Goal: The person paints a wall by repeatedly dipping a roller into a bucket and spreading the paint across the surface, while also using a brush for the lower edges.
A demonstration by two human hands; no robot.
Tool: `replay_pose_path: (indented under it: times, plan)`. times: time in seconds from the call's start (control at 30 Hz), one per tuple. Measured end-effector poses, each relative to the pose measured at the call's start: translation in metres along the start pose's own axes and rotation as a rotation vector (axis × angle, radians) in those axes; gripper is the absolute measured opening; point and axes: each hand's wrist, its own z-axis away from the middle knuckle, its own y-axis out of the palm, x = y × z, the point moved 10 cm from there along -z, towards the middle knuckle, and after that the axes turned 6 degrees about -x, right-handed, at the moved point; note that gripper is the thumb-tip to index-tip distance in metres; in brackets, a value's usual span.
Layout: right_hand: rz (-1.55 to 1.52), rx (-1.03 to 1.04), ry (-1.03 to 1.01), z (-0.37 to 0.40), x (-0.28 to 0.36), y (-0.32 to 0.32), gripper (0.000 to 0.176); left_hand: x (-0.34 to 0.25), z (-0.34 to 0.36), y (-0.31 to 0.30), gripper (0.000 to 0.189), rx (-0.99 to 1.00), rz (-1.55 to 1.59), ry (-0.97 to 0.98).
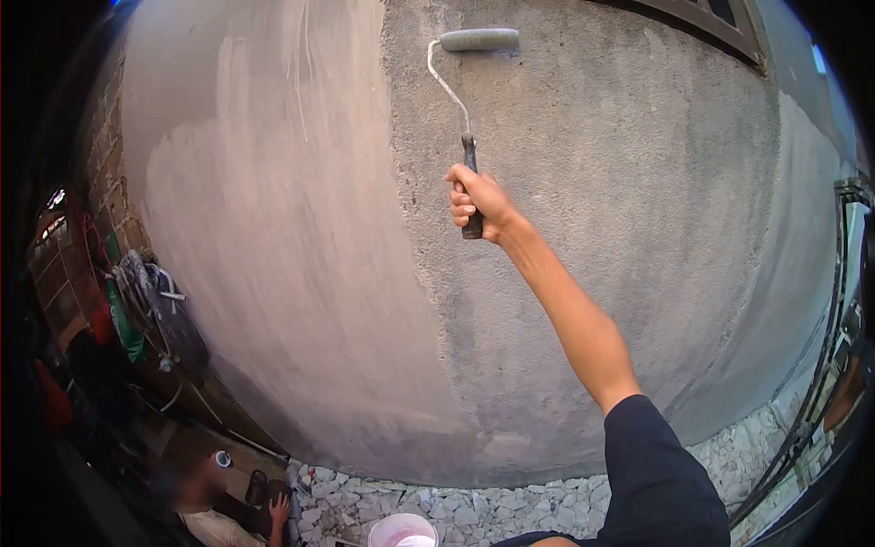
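Note:
My right hand (478, 202) is closed around the black handle of a paint roller (471, 155), with the arm stretched up and forward. The roller's bent, paint-spattered wire frame rises from the handle. Its grey-white sleeve (480, 39) lies sideways against the rough grey wall (583, 182), high up below a window frame. A damp-looking dark patch shows just under the sleeve's right end. To the left, the wall has a smoother, paler coated area (292, 237) with streaks and drips. My left hand is outside the picture.
A bucket (378, 531) with pale contents stands at the bottom edge on broken stone (474, 510). Another person (214, 510) sits low at the lower left. Cloths and a green bag (125, 321) hang at left. Dark railings (834, 301) run along the right.

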Motion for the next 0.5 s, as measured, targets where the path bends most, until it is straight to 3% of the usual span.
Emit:
replay_pose_path:
  times: [0.07, 0.13, 0.47, 0.5]
  plan:
    - [0.062, -0.032, 0.048, 0.015, -0.021, -0.02, 0.029, 0.0, -0.003, -0.007, 0.07, -0.02, 0.127, -0.033]
    - [0.079, -0.033, 0.059, 0.024, -0.019, -0.03, 0.029, -0.007, -0.001, 0.006, 0.07, 0.1, -0.567, 0.134]
    - [-0.037, 0.025, -0.007, -0.021, 0.032, 0.034, 0.026, 0.014, 0.013, 0.016, 0.073, 0.128, -0.522, 0.106]
    - [-0.044, 0.022, 0.008, -0.02, 0.023, 0.033, 0.026, 0.024, 0.02, -0.014, 0.064, -0.06, -0.592, 0.209]
